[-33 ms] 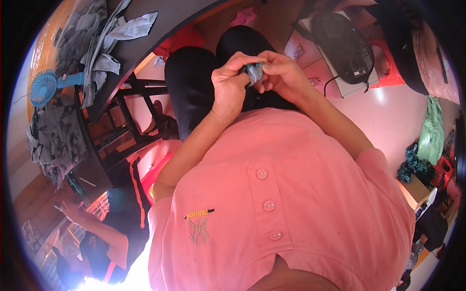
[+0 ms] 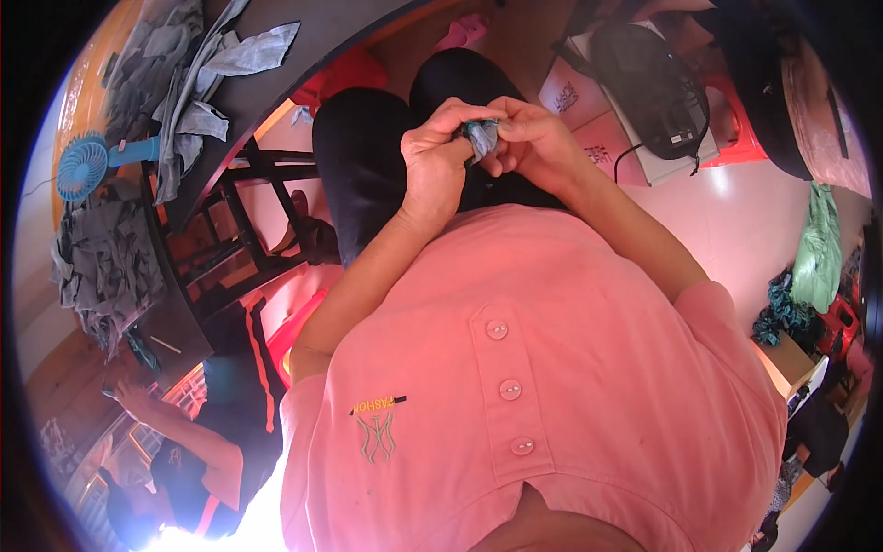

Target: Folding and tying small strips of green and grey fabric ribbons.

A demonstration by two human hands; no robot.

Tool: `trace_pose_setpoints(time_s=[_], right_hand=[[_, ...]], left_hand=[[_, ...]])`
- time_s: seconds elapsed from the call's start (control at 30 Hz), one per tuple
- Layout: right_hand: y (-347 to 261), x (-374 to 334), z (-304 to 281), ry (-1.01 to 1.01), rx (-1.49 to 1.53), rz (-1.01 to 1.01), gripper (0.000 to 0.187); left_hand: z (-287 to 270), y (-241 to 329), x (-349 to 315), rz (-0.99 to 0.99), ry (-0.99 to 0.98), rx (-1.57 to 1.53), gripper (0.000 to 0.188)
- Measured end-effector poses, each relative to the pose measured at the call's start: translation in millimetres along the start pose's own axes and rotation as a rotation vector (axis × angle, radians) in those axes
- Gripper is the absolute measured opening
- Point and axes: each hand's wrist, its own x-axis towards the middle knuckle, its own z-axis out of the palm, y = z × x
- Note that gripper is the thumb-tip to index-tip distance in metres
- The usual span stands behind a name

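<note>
Above my lap, a small crumpled piece of fabric (image 2: 483,141), pale grey-blue with a dark green edge, is pinched between my two hands. My left hand (image 2: 433,158) is closed on its left side, thumb and fingers pressed against it. On the other side my right hand (image 2: 541,143) grips it with thumb and fingertips, the remaining fingers curled beneath. Most of the fabric is hidden inside the fingers, so its full shape cannot be made out. My knees in dark trousers (image 2: 361,166) lie just under the hands.
At left, a dark table (image 2: 308,41) bears heaps of grey cloth strips (image 2: 110,253) and a blue handheld fan (image 2: 83,166). Black stool legs (image 2: 241,216) stand below. A black backpack (image 2: 648,87) lies on boxes at right, near a green bag (image 2: 817,253). Another person's arm (image 2: 179,432) shows lower left.
</note>
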Motion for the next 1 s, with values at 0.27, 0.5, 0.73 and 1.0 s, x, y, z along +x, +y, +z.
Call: trace_pose_setpoints(time_s=[0.27,0.5,0.73,1.0], right_hand=[[7.0,2.7,21.4,0.296,-0.868,-0.426,0.015],[18.3,35.3,43.0,0.364,-1.388,-0.657,0.037],[16.3,53.3,23.8,0.317,-1.262,-0.832,0.017],[13.6,34.1,12.6,0.164,-1.163,-0.484,0.017]], left_hand=[[-16.1,-16.0,12.3,-0.079,0.376,0.145,0.027],[-10.3,-28.3,30.8,0.014,0.507,0.104,0.031],[-19.2,-14.3,18.8,-0.218,0.501,0.090,0.026],[-49.4,-16.4,1.3,-0.509,0.300,-0.085,0.019]])
